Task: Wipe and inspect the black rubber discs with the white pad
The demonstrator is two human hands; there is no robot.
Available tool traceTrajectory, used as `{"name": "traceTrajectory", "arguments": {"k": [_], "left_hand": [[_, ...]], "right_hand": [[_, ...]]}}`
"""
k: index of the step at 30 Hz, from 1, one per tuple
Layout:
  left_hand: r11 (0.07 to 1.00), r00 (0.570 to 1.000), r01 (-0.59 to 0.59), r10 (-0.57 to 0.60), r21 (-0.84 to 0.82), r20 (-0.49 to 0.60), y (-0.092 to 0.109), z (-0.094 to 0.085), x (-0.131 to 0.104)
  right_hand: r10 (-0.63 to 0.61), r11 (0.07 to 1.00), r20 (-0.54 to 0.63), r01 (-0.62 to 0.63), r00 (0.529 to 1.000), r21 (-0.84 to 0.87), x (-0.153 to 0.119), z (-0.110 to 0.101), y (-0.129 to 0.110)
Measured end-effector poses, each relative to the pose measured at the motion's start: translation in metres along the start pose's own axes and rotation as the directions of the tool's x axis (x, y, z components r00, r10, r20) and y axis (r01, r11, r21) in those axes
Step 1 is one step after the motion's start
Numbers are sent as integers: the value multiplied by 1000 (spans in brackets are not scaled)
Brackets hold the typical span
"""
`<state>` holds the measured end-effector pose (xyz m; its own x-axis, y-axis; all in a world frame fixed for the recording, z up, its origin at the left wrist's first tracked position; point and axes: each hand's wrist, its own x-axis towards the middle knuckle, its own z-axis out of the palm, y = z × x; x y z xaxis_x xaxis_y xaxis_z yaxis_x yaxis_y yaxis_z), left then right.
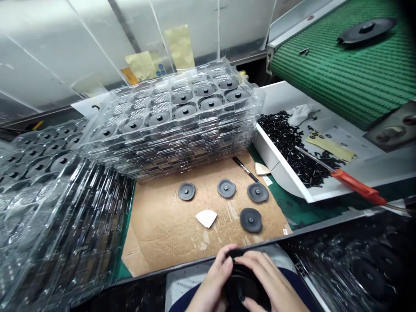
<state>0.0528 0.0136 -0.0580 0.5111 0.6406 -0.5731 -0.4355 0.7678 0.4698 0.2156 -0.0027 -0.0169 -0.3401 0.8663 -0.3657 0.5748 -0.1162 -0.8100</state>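
Note:
A dark, glossy black round part (242,284) is held close to my body at the bottom of the view. My left hand (211,281) wraps its left side, thumb on top. My right hand (271,277) grips the other side, fingertips over the upper edge and thumb near a small peg on the face. Both hands hide much of its outline. Beyond them, several dark grey discs with central studs, one of them a near disc (251,220), lie on a cardboard sheet (162,234). A white rounded-triangle pad (206,218) rests among them.
Stacked clear plastic trays (182,130) of discs stand behind the cardboard, with another tray stack (65,208) at left. Right: a white bin (279,169) of small black pieces, an orange-handled tool (357,186) across it, and a green conveyor belt (325,73). A pen (245,169) lies nearby.

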Motion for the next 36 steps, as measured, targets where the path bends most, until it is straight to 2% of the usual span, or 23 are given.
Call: {"name": "traceTrajectory", "arguments": {"k": [4,9,11,13,15,17,20,25,29,33,36], "left_hand": [[986,996,-23,8,163,93,-4,-11,-3],[978,992,-69,47,198,113,0,-6,-7],[978,998,-44,32,202,61,0,-4,-8],[980,1000,-8,8,198,1,-2,-5,-7],[984,999,24,-18,175,-38,-4,-8,-6],[987,998,37,-28,155,-59,-7,-11,-5],[989,997,43,-33,141,-73,-9,-15,-5],[997,997,8,-2,75,-82,-13,-22,-7],[997,998,39,-36,64,-44,-12,-24,-7],[998,999,43,-43,46,-6,-10,-20,-7],[1000,1000,-12,13,24,-20,-9,-17,-7]], "right_hand": [[1,998,129,8,992,-69,4,-2,7],[-74,994,101,82,992,-78,0,-3,10],[-127,988,22,128,992,-80,2,-8,13],[-117,989,-175,99,978,-106,11,-14,21],[-37,992,-400,-16,916,-129,27,-19,32],[32,983,-532,-124,846,-139,44,-21,42],[26,974,-582,-152,813,-168,62,-16,49],[28,980,-610,-142,792,-140,67,-7,49],[79,990,-564,-131,822,-52,65,-10,49],[92,994,-457,-58,885,89,45,-11,29],[56,977,-251,-1,966,213,20,-8,6]]}}
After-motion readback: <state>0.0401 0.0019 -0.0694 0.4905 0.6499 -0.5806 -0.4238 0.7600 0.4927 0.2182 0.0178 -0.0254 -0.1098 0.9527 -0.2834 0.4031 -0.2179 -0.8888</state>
